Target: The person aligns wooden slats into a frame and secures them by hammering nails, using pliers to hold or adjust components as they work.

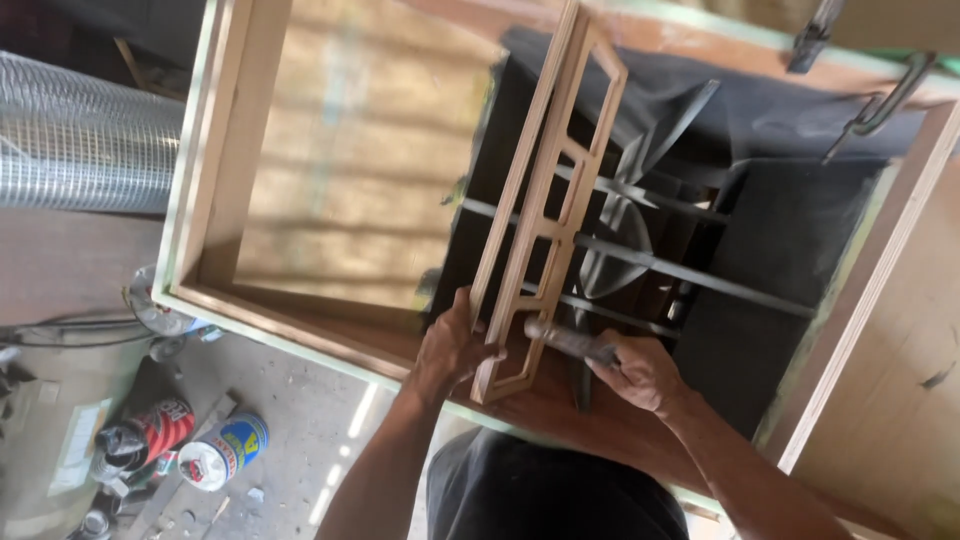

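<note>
A long wooden lattice frame (548,190) with angular cut-out openings stands on edge inside a large wooden cabinet box (225,150). My left hand (452,347) grips the frame's lower end and holds it steady. My right hand (640,372) is closed around the handle of a dark tool (565,340), perhaps a hammer, whose end lies against the frame's lower part. Black cloth (760,120) and dark metal bars (690,270) lie behind the frame.
A roll of wire mesh (75,140) lies at the left. Cans and a tin (225,450) sit on the concrete floor beside a grey drum (50,410). Metal clamps (880,100) hang at the top right. A plywood panel (900,380) is at the right.
</note>
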